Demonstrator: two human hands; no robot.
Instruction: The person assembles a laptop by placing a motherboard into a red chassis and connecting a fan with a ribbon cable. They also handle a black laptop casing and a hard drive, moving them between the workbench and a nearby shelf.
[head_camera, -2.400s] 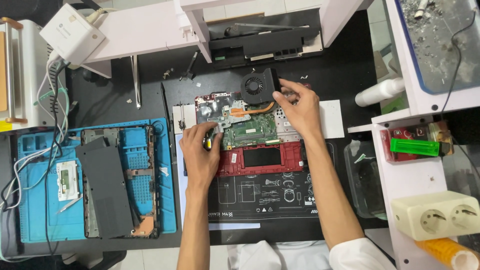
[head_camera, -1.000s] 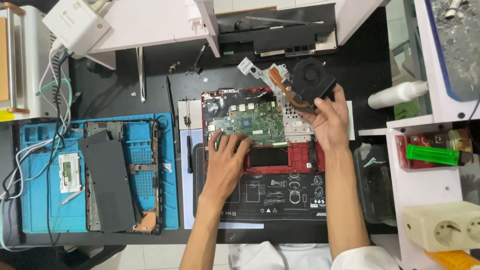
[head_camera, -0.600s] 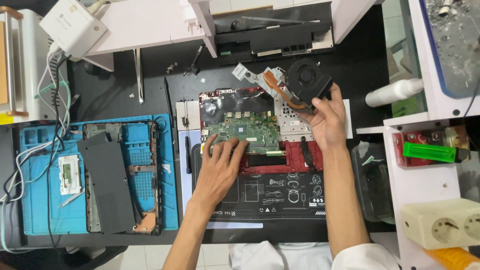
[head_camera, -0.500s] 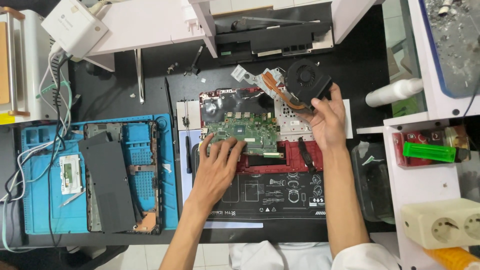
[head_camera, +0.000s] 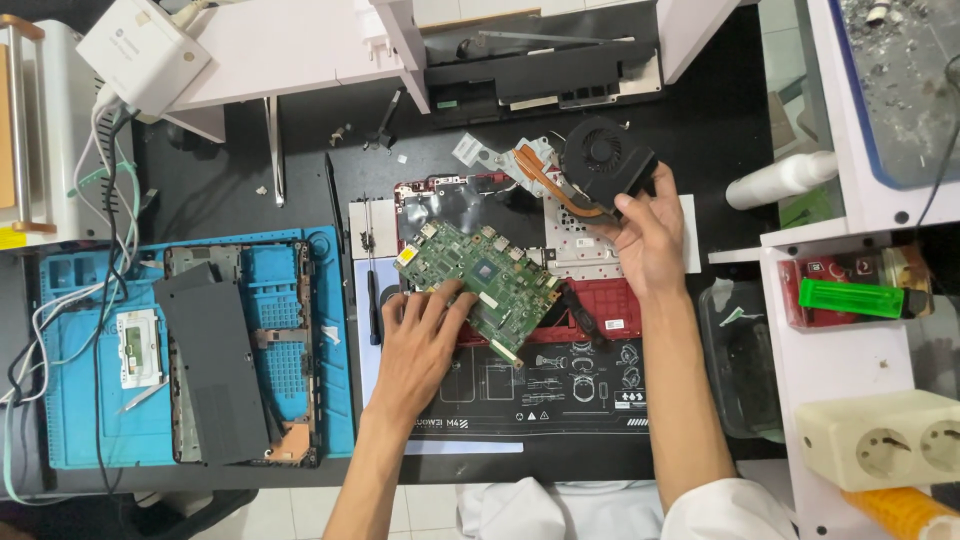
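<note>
From the head view, the left hand (head_camera: 415, 345) pinches the green circuit board (head_camera: 480, 282), tilting it clear of the red laptop shell (head_camera: 600, 305), while the right hand (head_camera: 648, 235) clasps the black fan with copper pipe (head_camera: 595, 160), held aside above the dark surface (head_camera: 300, 190).

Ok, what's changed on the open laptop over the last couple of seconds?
The right hand lifted the cooling fan and copper heat pipe off the green circuit board and now holds them up at the far right. The left hand took the board and tilted it loose from the red laptop base. The blue mat stayed put.
</note>
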